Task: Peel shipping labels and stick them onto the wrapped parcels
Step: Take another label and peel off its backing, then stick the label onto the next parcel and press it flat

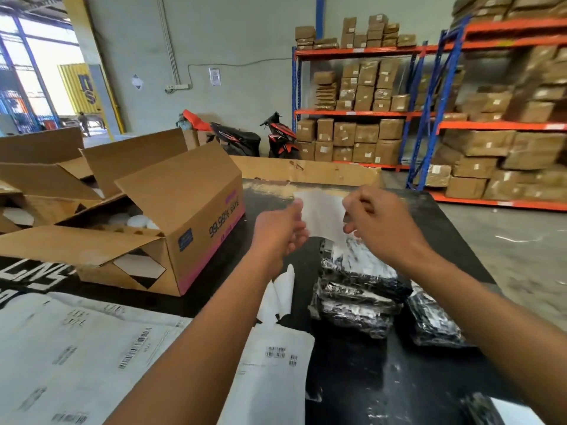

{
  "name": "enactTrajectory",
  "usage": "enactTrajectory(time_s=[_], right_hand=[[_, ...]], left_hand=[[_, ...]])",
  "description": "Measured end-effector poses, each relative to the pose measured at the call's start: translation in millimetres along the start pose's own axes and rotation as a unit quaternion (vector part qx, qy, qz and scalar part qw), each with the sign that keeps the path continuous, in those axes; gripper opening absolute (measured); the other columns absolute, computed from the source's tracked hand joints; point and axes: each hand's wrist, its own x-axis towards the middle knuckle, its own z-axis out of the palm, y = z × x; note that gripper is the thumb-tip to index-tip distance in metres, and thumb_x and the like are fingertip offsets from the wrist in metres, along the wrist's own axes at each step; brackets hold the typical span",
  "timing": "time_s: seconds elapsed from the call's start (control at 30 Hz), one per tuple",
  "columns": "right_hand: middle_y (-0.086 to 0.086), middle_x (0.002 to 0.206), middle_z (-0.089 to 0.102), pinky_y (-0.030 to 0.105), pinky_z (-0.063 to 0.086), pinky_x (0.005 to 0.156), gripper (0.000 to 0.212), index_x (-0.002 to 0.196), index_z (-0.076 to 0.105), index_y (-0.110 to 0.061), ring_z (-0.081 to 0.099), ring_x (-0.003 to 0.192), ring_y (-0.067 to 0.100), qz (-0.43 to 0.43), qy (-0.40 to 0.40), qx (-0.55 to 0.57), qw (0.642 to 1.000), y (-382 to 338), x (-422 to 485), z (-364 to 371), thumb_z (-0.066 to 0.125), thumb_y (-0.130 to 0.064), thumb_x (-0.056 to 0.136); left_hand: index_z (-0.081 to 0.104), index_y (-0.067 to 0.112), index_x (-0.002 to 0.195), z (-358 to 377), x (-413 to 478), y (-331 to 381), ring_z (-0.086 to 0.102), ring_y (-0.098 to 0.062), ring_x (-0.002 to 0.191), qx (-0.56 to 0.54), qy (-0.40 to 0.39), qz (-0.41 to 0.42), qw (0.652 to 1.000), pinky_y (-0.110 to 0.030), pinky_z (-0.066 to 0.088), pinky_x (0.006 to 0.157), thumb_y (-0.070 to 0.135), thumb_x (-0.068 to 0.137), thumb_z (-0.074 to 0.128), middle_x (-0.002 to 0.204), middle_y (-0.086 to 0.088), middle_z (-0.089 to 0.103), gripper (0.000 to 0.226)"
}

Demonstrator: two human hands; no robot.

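Note:
A white shipping label (322, 214) hangs in the air between both hands, above the black table (368, 378). My left hand (280, 230) pinches its left edge and my right hand (379, 222) pinches its right edge. Below the label lies a stack of parcels wrapped in black plastic (356, 289), and another wrapped parcel (435, 320) sits to its right. Sheets of printed labels (79, 348) lie on the table at the lower left. Peeled white backing strips (280, 294) lie beside the stack.
An open cardboard box (171, 216) with white items inside stands at the left of the table, more open boxes behind it. Orange and blue racks (429, 118) full of brown cartons line the right. Two scooters (276, 139) stand by the far wall.

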Motion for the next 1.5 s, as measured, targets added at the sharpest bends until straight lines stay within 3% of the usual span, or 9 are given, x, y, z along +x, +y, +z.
enactTrajectory(time_s=[0.1, 0.27, 0.43, 0.63, 0.83, 1.13, 1.27, 1.4, 1.5], right_hand=[[-0.006, 0.071, 0.063, 0.038, 0.049, 0.061, 0.018, 0.088, 0.057, -0.020, 0.062, 0.066, 0.016, -0.115, -0.025, -0.107, 0.987, -5.9, -9.1, -4.3, 0.048, -0.028, 0.101], [-0.004, 0.080, 0.060, 0.033, 0.042, 0.054, 0.020, 0.094, 0.060, -0.017, 0.054, 0.061, 0.022, -0.261, -0.008, -0.347, 0.901, 8.9, -24.3, -13.0, 0.044, -0.029, 0.099], [0.003, 0.093, 0.066, 0.042, 0.048, 0.060, 0.019, 0.107, 0.062, -0.016, 0.060, 0.072, 0.029, -0.233, -0.046, -0.454, 0.859, 47.6, -43.0, -36.1, 0.053, -0.022, 0.092], [-0.004, 0.089, 0.067, 0.036, 0.052, 0.072, 0.015, 0.098, 0.066, -0.020, 0.062, 0.080, 0.016, -0.006, 0.172, -0.219, 0.960, 73.5, -59.9, -107.5, 0.051, -0.022, 0.098], [0.003, 0.088, 0.075, 0.035, 0.055, 0.074, 0.026, 0.098, 0.068, -0.015, 0.068, 0.073, 0.014, 0.300, 0.201, 0.184, 0.915, 90.6, -37.8, -165.8, 0.056, -0.037, 0.096], [0.011, 0.088, 0.077, 0.029, 0.057, 0.057, 0.005, 0.091, 0.068, -0.005, 0.067, 0.067, 0.020, 0.318, 0.108, 0.175, 0.926, 164.0, -32.8, -179.8, 0.068, -0.010, 0.090], [0.016, 0.085, 0.073, 0.030, 0.052, 0.056, 0.006, 0.083, 0.067, -0.006, 0.061, 0.065, 0.023, 0.314, 0.098, 0.160, 0.931, 191.6, -33.4, -175.9, 0.068, -0.006, 0.089], [0.015, 0.081, 0.070, 0.033, 0.050, 0.060, 0.004, 0.085, 0.067, -0.002, 0.057, 0.065, 0.023, 0.330, 0.064, 0.185, 0.924, 215.5, -37.3, -163.7, 0.068, -0.004, 0.089], [0.014, 0.084, 0.073, 0.033, 0.047, 0.058, 0.009, 0.082, 0.068, -0.006, 0.058, 0.068, 0.025, 0.344, 0.071, 0.184, 0.918, 232.2, -40.2, -153.4, 0.067, -0.006, 0.090]], left_hand=[[0.056, 0.007, 0.118, 12.4, -3.8, 35.7, 0.067, -0.022, 0.084, -0.076, -0.092, -0.037, 0.992, -0.032, 0.059, 0.069, 0.047, 0.088, 0.066, 0.101, -0.012, 0.065, 0.050], [0.059, 0.004, 0.108, 48.6, -1.0, 50.4, 0.068, -0.026, 0.077, -0.006, -0.097, 0.038, 0.995, -0.032, 0.057, 0.061, 0.000, 0.088, 0.062, 0.098, -0.015, 0.069, 0.021], [0.054, 0.016, 0.121, 94.4, 1.3, 38.1, 0.065, -0.032, 0.101, 0.004, -0.112, 0.098, 0.989, -0.056, 0.057, 0.083, -0.004, 0.081, 0.055, 0.115, -0.010, 0.066, 0.044], [0.051, 0.013, 0.125, 145.7, -3.7, 28.1, 0.064, -0.036, 0.105, -0.058, -0.225, 0.058, 0.971, -0.058, 0.055, 0.085, -0.008, 0.086, 0.050, 0.122, -0.013, 0.063, 0.044], [0.053, 0.015, 0.121, 197.8, -23.5, 6.1, 0.066, -0.036, 0.103, -0.059, -0.341, -0.005, 0.938, -0.049, 0.058, 0.080, -0.011, 0.089, 0.048, 0.119, -0.015, 0.065, 0.041], [0.058, 0.012, 0.118, 234.2, -27.0, -42.1, 0.068, -0.033, 0.100, 0.034, -0.237, -0.025, 0.971, -0.051, 0.057, 0.085, -0.011, 0.087, 0.056, 0.115, -0.012, 0.069, 0.038], [0.068, 0.001, 0.093, 238.3, -30.6, -65.5, 0.069, -0.032, 0.093, 0.165, -0.140, 0.000, 0.976, -0.047, 0.057, 0.085, -0.002, 0.085, 0.067, 0.102, -0.016, 0.072, 0.008], [0.064, 0.001, 0.075, 237.1, -27.7, -93.0, 0.058, -0.026, 0.066, 0.250, -0.069, 0.009, 0.966, -0.038, 0.050, 0.063, 0.005, 0.082, 0.070, 0.076, -0.014, 0.065, 0.010], [0.064, 0.008, 0.074, 237.0, -27.8, -107.1, 0.068, -0.029, 0.075, 0.278, -0.059, -0.007, 0.959, -0.041, 0.060, 0.070, 0.002, 0.082, 0.067, 0.081, -0.009, 0.070, 0.011]])
